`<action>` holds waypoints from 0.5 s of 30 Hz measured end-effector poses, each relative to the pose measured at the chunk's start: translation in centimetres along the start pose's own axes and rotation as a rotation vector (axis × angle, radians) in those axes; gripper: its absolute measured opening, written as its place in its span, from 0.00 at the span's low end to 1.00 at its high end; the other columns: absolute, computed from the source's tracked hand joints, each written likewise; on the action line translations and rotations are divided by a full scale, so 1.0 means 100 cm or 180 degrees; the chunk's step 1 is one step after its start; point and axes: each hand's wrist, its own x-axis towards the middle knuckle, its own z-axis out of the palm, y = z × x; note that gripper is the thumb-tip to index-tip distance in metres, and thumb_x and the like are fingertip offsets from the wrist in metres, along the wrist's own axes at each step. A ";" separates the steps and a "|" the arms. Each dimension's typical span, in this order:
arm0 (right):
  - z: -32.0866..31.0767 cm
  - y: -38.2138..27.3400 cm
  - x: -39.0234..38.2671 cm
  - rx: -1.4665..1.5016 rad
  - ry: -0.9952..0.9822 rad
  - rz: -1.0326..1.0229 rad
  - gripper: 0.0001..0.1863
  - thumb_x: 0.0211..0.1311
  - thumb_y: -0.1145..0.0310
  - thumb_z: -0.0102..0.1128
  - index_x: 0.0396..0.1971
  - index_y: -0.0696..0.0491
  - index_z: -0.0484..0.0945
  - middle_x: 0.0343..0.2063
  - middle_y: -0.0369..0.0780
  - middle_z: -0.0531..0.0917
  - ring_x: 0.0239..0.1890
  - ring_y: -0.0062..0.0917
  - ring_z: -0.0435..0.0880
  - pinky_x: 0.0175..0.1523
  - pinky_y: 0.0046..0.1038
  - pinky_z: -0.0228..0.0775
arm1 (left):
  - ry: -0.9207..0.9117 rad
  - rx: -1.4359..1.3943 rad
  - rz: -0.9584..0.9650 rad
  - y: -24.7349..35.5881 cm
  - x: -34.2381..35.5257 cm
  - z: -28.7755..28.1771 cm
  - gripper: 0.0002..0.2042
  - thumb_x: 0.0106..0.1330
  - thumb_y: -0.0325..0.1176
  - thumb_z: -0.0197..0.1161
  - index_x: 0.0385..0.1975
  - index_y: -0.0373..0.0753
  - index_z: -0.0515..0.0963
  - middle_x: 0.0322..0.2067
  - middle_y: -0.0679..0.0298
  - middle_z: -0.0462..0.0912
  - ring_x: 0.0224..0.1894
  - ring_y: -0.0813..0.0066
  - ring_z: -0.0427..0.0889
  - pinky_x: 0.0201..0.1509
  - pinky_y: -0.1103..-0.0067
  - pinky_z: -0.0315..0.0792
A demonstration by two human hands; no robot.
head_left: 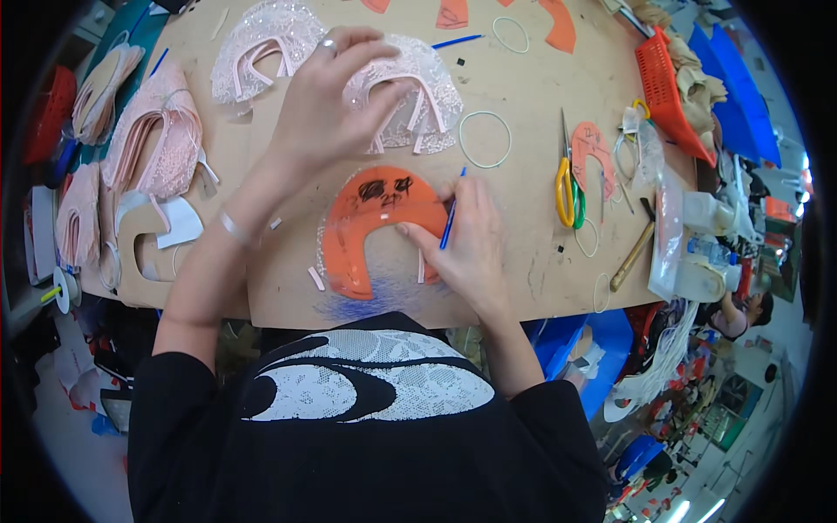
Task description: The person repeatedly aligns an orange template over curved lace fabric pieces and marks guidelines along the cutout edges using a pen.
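My right hand holds a blue pen against its fingers, and its thumb presses on an orange horseshoe-shaped template. A thin rim of sequined lace shows along the template's left edge, and pale pink strip ends peek out below. Dark marker scribbles cover the template's top. My left hand is raised farther away, fingers apart, over a pale pink sequined lace upper piece with pink-bound inner edges. Whether it touches the lace I cannot tell. A similar stack of lace pieces lies to its left.
More pink stacks lie at left by a tan horseshoe card. At right are yellow-and-green-handled scissors, a smaller orange template, a hammer and a red basket. Rubber bands and another blue pen lie beyond.
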 end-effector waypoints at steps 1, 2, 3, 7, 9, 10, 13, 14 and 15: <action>-0.003 0.000 0.001 0.0291 -0.0249 0.0141 0.22 0.49 0.70 0.75 0.45 0.56 0.77 0.31 0.39 0.80 0.30 0.28 0.78 0.39 0.27 0.74 | 0.0025 0.0007 0.0023 -0.007 0.002 0.001 0.16 0.55 0.31 0.72 0.44 0.38 0.84 0.46 0.58 0.83 0.33 0.67 0.81 0.36 0.75 0.74; -0.006 0.000 0.002 0.0580 -0.0502 0.0281 0.21 0.48 0.71 0.74 0.43 0.57 0.77 0.33 0.39 0.80 0.30 0.27 0.78 0.38 0.26 0.73 | -0.0226 0.0139 -0.0275 -0.016 -0.003 0.004 0.15 0.55 0.31 0.72 0.43 0.37 0.84 0.43 0.59 0.84 0.31 0.68 0.80 0.35 0.75 0.74; -0.009 0.005 0.007 0.0566 -0.0487 0.0242 0.21 0.48 0.71 0.74 0.43 0.57 0.77 0.33 0.39 0.80 0.30 0.27 0.78 0.38 0.26 0.73 | -0.0465 0.0274 -0.0574 -0.029 -0.009 0.006 0.14 0.55 0.30 0.72 0.42 0.36 0.85 0.39 0.59 0.85 0.30 0.69 0.80 0.35 0.76 0.74; -0.051 0.054 0.035 0.1794 0.1559 0.1083 0.06 0.63 0.76 0.62 0.38 0.56 0.79 0.30 0.36 0.82 0.29 0.15 0.76 0.33 0.21 0.69 | -0.0706 0.0204 -0.1462 -0.053 -0.011 0.004 0.11 0.57 0.29 0.70 0.39 0.35 0.86 0.31 0.61 0.86 0.26 0.70 0.79 0.33 0.78 0.74; -0.064 0.135 0.049 0.0510 0.1830 0.0691 0.05 0.65 0.73 0.63 0.37 0.58 0.81 0.26 0.34 0.81 0.27 0.17 0.75 0.32 0.22 0.68 | -0.0210 -0.0436 -0.1958 -0.047 0.000 -0.002 0.09 0.58 0.28 0.69 0.38 0.35 0.86 0.27 0.62 0.86 0.24 0.71 0.79 0.33 0.77 0.75; -0.062 0.156 0.054 -0.0352 0.1925 0.0420 0.07 0.64 0.70 0.65 0.37 0.58 0.82 0.24 0.34 0.81 0.25 0.19 0.74 0.32 0.24 0.68 | 0.0053 -0.0726 -0.2202 -0.045 0.006 -0.005 0.09 0.59 0.28 0.68 0.38 0.35 0.87 0.25 0.62 0.86 0.23 0.71 0.79 0.32 0.76 0.75; -0.064 0.165 0.063 -0.0709 0.1997 0.0408 0.08 0.64 0.70 0.66 0.39 0.59 0.83 0.25 0.35 0.82 0.26 0.20 0.75 0.33 0.24 0.69 | 0.0681 -0.0286 -0.0999 -0.023 0.003 -0.012 0.09 0.62 0.26 0.65 0.40 0.35 0.86 0.32 0.61 0.87 0.29 0.68 0.83 0.36 0.75 0.77; -0.065 0.166 0.063 -0.0888 0.2026 0.0403 0.08 0.64 0.70 0.66 0.39 0.59 0.84 0.26 0.36 0.82 0.27 0.21 0.75 0.34 0.24 0.70 | 0.0355 0.0132 -0.0148 -0.015 -0.003 -0.016 0.11 0.63 0.27 0.63 0.44 0.36 0.84 0.37 0.61 0.87 0.34 0.67 0.84 0.39 0.75 0.77; -0.067 0.168 0.061 -0.1069 0.2051 0.0405 0.09 0.64 0.70 0.66 0.40 0.59 0.84 0.26 0.36 0.83 0.27 0.21 0.75 0.35 0.24 0.70 | 0.0015 0.0533 0.0705 -0.004 -0.012 -0.019 0.13 0.64 0.28 0.62 0.47 0.37 0.83 0.43 0.61 0.86 0.40 0.66 0.85 0.41 0.75 0.78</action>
